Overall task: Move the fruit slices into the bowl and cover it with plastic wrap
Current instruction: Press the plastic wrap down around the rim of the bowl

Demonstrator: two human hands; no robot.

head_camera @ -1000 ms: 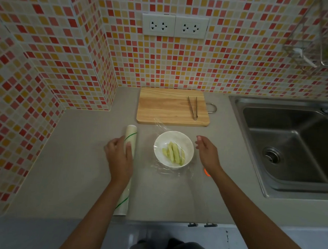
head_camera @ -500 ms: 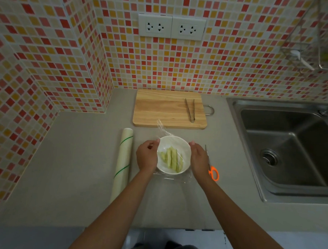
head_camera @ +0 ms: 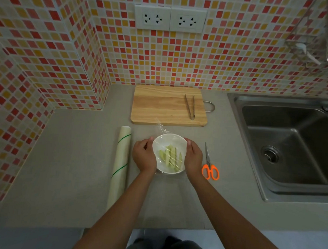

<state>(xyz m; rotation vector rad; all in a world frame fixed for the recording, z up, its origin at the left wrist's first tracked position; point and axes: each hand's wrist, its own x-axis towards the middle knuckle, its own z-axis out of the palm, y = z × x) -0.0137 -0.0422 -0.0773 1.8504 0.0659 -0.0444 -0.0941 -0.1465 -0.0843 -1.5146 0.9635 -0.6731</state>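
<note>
A small white bowl (head_camera: 166, 141) sits on the grey counter in front of the cutting board. Several pale green fruit slices (head_camera: 170, 157) lie inside it. A sheet of clear plastic wrap (head_camera: 161, 128) is stretched over the bowl, with a loose corner sticking up at the far side. My left hand (head_camera: 144, 155) cups the bowl's left side and my right hand (head_camera: 193, 157) cups its right side, both pressing the wrap against the wall. The roll of plastic wrap (head_camera: 120, 164) lies lengthwise to the left of my left hand.
A wooden cutting board (head_camera: 160, 105) with metal tongs (head_camera: 190, 106) on it lies behind the bowl. Orange-handled scissors (head_camera: 209, 166) lie just right of my right hand. A steel sink (head_camera: 290, 145) fills the right side. Tiled walls close off the back and left.
My left hand left the roll and came to the bowl; my right hand closed in too. Both now hug the bowl more tightly, and the wrap lies smoother over it.
</note>
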